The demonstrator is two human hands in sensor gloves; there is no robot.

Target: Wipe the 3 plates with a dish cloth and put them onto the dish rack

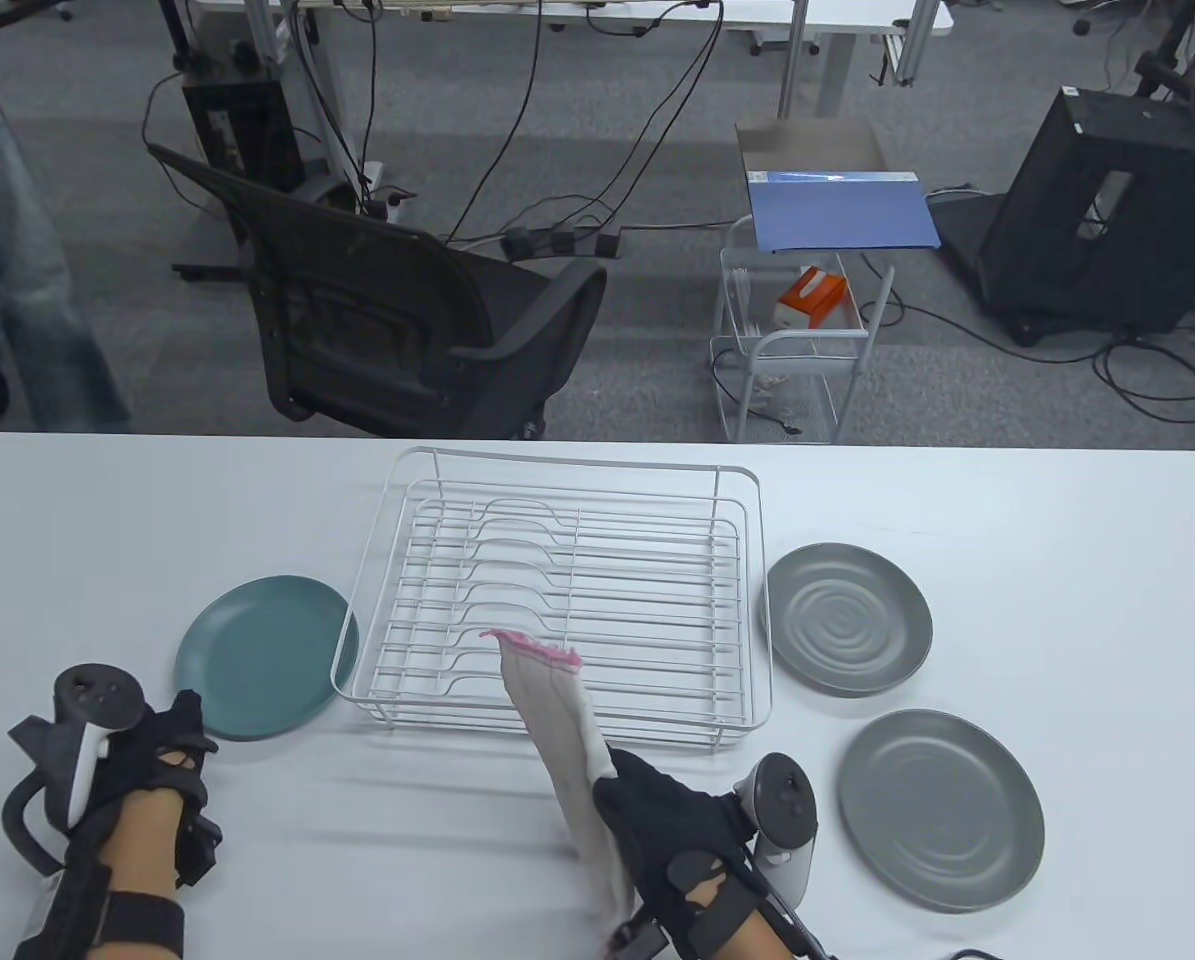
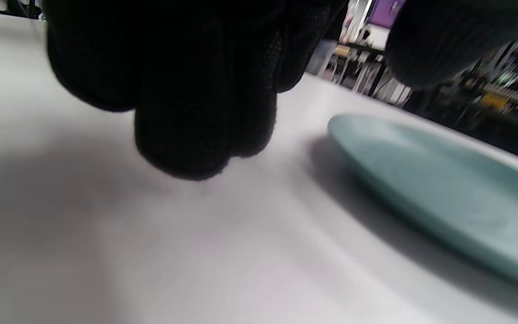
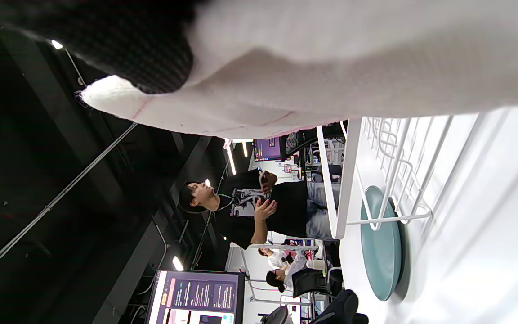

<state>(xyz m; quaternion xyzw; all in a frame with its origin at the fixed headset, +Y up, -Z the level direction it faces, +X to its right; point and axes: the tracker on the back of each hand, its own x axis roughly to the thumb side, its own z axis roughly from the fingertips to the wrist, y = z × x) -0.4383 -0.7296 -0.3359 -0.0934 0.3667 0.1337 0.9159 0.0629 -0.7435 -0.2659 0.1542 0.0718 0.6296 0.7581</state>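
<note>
dish cloth (image 1: 567,760) was gripped in right hand (image 1: 672,825); left hand (image 1: 157,765) loosely curled, empty, beside teal plate (image 1: 262,655); wiping not yet begun, plate to be lifted next.

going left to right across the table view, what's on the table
left hand → teal plate → dish rack → ripple-centred grey plate → plain grey plate
</note>
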